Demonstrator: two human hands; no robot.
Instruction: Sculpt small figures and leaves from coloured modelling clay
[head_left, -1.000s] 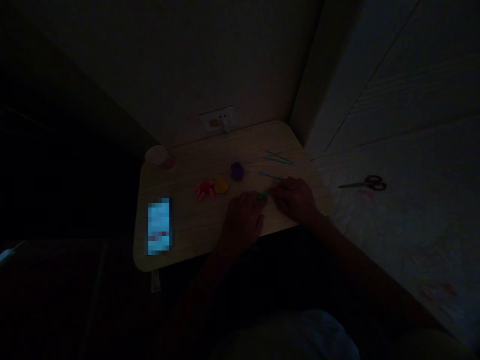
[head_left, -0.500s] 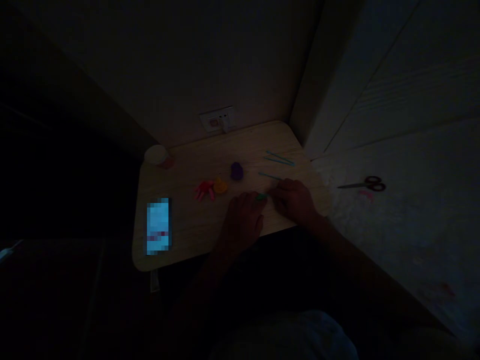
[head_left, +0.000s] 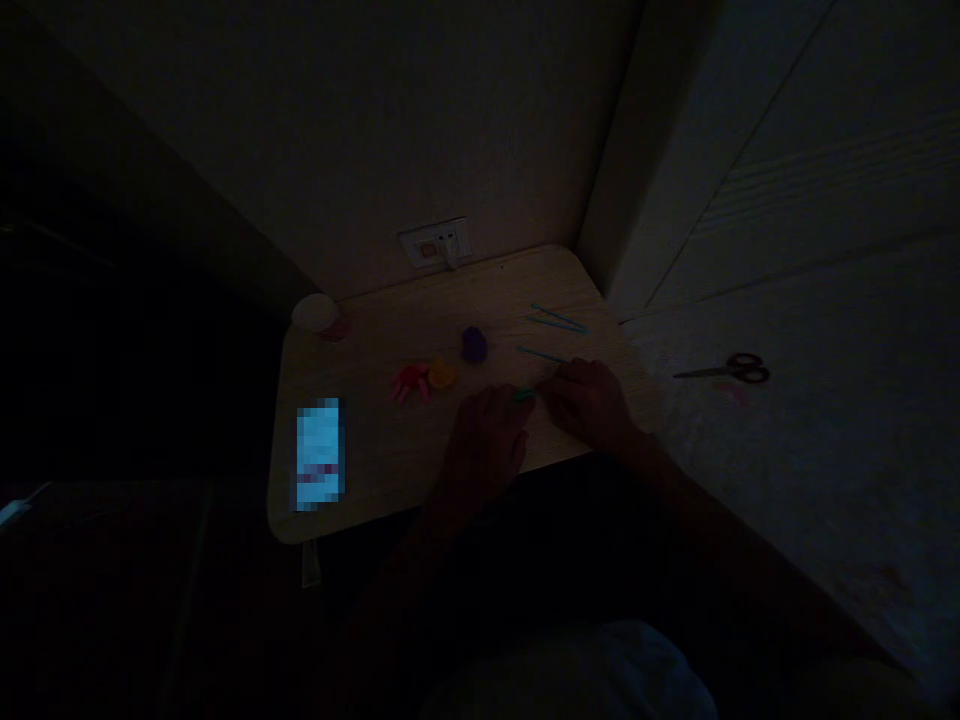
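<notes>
purple lump sitting at ten, teal sticks at one o'clock from small, dim green piece over table, left hand touching it, right hand curling beside, both grips unclear.

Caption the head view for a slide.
In dim light, two hands work at a green piece beside purple, orange and red-pink lumps on a wooden table.

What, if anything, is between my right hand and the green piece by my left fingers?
Nothing visible stands between your right hand and the green piece by your left hand, though it's too dark to tell whether they touch. The purple lump lies off to the side.
</notes>
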